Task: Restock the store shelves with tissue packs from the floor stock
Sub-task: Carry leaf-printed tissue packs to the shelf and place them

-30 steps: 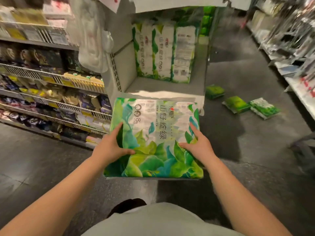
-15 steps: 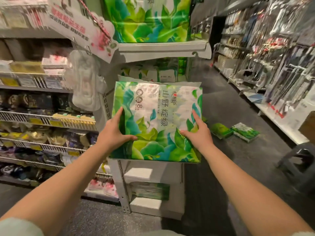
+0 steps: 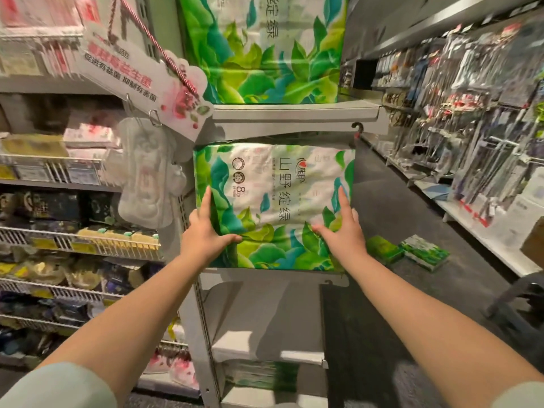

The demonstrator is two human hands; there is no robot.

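Observation:
A large tissue pack [image 3: 276, 201] with green leaf print stands upright at the front of the white end-cap's middle shelf [image 3: 273, 275], filling the opening under the shelf above. My left hand [image 3: 206, 234] grips its lower left edge, thumb on the front. My right hand [image 3: 343, 231] presses flat on its lower right front, fingers spread. A second, similar tissue pack [image 3: 262, 45] stands on the upper shelf [image 3: 294, 113]. Two smaller green packs [image 3: 409, 251] lie on the dark floor to the right.
A hanging pink promotional sign [image 3: 141, 75] and a bagged item [image 3: 147, 184] dangle left of the end-cap. Wire shelves [image 3: 73, 240] of goods fill the left. A lower shelf [image 3: 265, 351] holds another pack beneath. Right aisle racks [image 3: 471, 136] carry hanging goods; a dark stool [image 3: 521, 301] stands at the right.
I have straightened up and the pack has gone from waist height up into the middle shelf opening. Both hands stay on its lower edges.

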